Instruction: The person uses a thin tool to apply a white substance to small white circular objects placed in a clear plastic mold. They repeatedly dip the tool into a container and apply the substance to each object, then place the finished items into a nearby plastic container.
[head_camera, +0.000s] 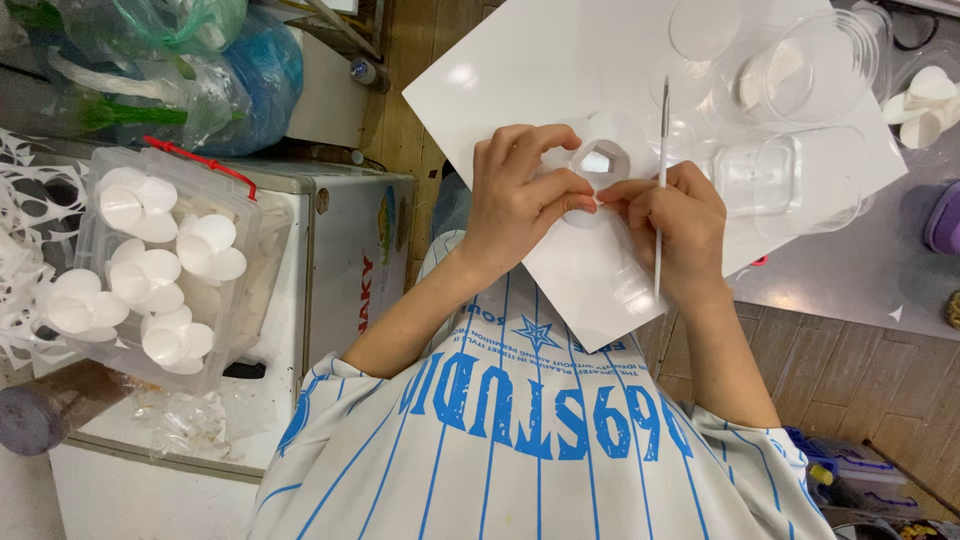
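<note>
Over the white board (520, 80), right at the middle of the head cam view, both hands are pressed together on a small clear plastic ring-shaped piece (600, 160) w/ a white petal-ish bit tucked at its lower edge. Left hand (515, 200) pinches it from the left, thumb and fingers closed on the rim. Right hand (668, 225) pinches from the right, and it's also got a thin white stick tool (660, 190) clamped upright btwn the fingers, tip pointing up past the ring.

Imo that piece looks super light, thin and flimsy. Probably bends or creases if squeezed hard, and clear plastic tends to be slick, so fingertip grip on the outer rim seems the safe spot, not the hollow center. The petal bit looks soft and fragile too.

Around it: clear plastic cups and lids (800, 70) sit on the board just beyond the hands, pretty near, so elbows/tool could knock them. More white petals (925, 100) lie in a container at the far right edge. On the person's left, well apart, a clear bin (160, 270) w/ a red handle holds finished white flower shapes, sitting on a white cabinet (340, 250). Plastic bags (200, 70) are piled behind that. The stick tool itself kinda crowds the right grip tbh.
</note>
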